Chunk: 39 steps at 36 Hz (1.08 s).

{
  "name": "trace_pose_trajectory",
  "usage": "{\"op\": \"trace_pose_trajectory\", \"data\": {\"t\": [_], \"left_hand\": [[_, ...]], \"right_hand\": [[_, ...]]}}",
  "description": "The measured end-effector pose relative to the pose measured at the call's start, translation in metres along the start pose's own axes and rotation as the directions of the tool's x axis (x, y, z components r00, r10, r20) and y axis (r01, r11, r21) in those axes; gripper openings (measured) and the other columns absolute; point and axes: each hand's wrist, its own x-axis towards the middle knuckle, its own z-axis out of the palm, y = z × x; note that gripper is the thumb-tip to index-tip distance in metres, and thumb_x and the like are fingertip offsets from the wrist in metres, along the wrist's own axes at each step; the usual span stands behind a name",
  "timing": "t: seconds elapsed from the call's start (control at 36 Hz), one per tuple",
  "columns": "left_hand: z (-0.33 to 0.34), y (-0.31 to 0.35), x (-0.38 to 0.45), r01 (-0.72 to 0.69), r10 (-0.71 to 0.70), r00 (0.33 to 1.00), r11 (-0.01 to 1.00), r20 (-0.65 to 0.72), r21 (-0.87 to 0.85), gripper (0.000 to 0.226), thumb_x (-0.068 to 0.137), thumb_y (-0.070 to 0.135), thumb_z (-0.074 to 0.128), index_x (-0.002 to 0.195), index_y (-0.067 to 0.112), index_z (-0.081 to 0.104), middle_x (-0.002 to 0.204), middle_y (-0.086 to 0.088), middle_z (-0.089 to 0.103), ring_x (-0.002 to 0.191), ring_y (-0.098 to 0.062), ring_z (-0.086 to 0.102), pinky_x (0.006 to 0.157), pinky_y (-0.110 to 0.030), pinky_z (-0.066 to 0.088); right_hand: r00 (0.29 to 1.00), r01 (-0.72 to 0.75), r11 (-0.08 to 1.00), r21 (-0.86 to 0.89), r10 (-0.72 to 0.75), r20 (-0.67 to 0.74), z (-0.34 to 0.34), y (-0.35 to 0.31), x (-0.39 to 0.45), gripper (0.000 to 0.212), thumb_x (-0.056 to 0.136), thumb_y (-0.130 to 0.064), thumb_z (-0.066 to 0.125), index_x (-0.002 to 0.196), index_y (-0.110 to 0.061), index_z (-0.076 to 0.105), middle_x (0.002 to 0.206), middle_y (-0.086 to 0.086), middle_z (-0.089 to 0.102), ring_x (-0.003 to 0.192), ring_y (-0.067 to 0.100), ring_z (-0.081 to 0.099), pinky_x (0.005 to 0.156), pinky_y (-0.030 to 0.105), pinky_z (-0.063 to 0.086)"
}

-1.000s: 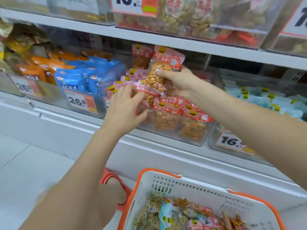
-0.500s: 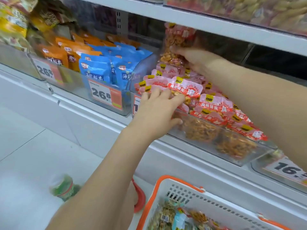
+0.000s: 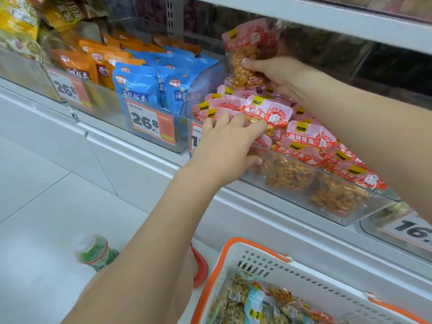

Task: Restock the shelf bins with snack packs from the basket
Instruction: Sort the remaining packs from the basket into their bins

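Observation:
My right hand (image 3: 278,73) grips a red peanut snack pack (image 3: 247,54) upright above the back of the clear shelf bin (image 3: 350,213), just under the upper shelf. The bin holds several rows of the same red packs (image 3: 304,139). My left hand (image 3: 229,141) rests on the front row at the bin's left end, fingers laid over the pack tops and thumb against the bin's front wall. The white basket with an orange rim (image 3: 257,260) stands at the lower right with several snack packs (image 3: 245,305) inside.
Left of the red packs, a neighbouring bin holds blue packs (image 3: 138,90) and orange packs (image 3: 79,64) behind a 26.8 price tag (image 3: 149,122). The upper shelf's edge (image 3: 327,22) hangs close above my right hand. A green bottle (image 3: 95,253) lies on the floor.
My right hand has carried the red pack up and back over the bin. My left hand has settled onto the front row of packs. The camera has moved closer and down.

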Motion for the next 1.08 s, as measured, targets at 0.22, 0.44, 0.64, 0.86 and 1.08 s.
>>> {"op": "trace_pose_trajectory", "data": {"t": [0.22,0.44,0.64,0.86,1.08], "left_hand": [[-0.001,0.001,0.000,0.009,-0.009,1.000,1.000,0.020,-0.006,0.046,0.089,0.048,0.057,0.128,0.032,0.041,0.130,-0.001,0.043,0.123,-0.026,0.032,0.098,-0.043,0.027],[0.000,0.001,0.000,0.008,-0.008,1.000,1.000,0.006,0.007,0.046,0.089,0.048,0.057,0.128,0.031,0.040,0.131,-0.001,0.043,0.123,-0.026,0.033,0.097,-0.042,0.027],[0.000,0.002,0.000,0.009,-0.009,1.000,1.000,0.002,0.012,0.047,0.089,0.047,0.058,0.129,0.030,0.039,0.131,-0.002,0.043,0.123,-0.027,0.033,0.098,-0.043,0.027],[0.001,0.002,0.001,0.009,-0.008,1.000,1.000,-0.009,0.013,0.046,0.089,0.047,0.058,0.129,0.029,0.039,0.131,-0.003,0.043,0.122,-0.027,0.034,0.098,-0.044,0.028],[0.001,0.003,0.000,0.012,-0.012,1.000,1.000,0.002,0.012,0.047,0.090,0.046,0.057,0.130,0.030,0.038,0.133,-0.003,0.042,0.124,-0.027,0.032,0.100,-0.044,0.026]], "right_hand": [[0.996,0.008,0.953,-0.303,-0.033,-0.077,0.005,0.008,0.001,0.091,0.070,-0.033,0.085,0.142,-0.017,0.032,0.137,0.000,0.052,0.125,0.017,0.050,0.105,0.031,0.042],[0.997,-0.039,0.916,-0.399,0.010,-0.074,-0.001,0.005,-0.005,0.085,0.065,-0.031,0.088,0.136,-0.018,0.042,0.135,0.000,0.054,0.125,0.018,0.051,0.102,0.030,0.043],[0.997,-0.029,0.959,-0.281,0.010,-0.071,-0.010,0.015,-0.011,0.066,0.073,-0.033,0.083,0.128,-0.018,0.049,0.128,0.000,0.060,0.113,0.018,0.061,0.095,0.039,0.053],[0.992,-0.103,0.950,-0.293,0.077,-0.099,-0.003,0.001,-0.012,0.050,0.101,-0.047,0.037,0.141,-0.016,0.038,0.128,0.009,0.057,0.097,0.024,0.067,0.084,0.035,0.058],[0.988,-0.149,0.849,-0.508,0.107,-0.110,0.003,-0.007,-0.013,0.054,0.103,-0.048,0.029,0.141,-0.010,0.037,0.128,0.009,0.059,0.080,0.017,0.060,0.067,0.027,0.052]]}}
